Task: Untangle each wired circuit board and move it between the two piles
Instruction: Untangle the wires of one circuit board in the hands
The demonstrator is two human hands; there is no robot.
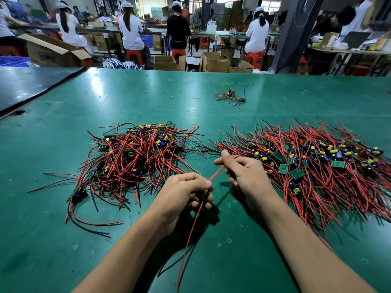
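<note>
Two piles of small circuit boards with red and black wires lie on the green table (127,98): a tangled left pile (135,153) and a wider, combed-out right pile (313,159). Between them, near the front, my left hand (186,193) grips one wired circuit board (204,192), mostly hidden in its fingers; a long red wire hangs down from it toward me. My right hand (243,172) pinches another red wire (218,172) of that board, stretched taut between the two hands.
A few loose wired boards (231,96) lie farther back at centre right, with a small rubber band (170,97) to their left. A dark table edge (42,89) runs along the far left. People sit at benches beyond the table, among cardboard boxes.
</note>
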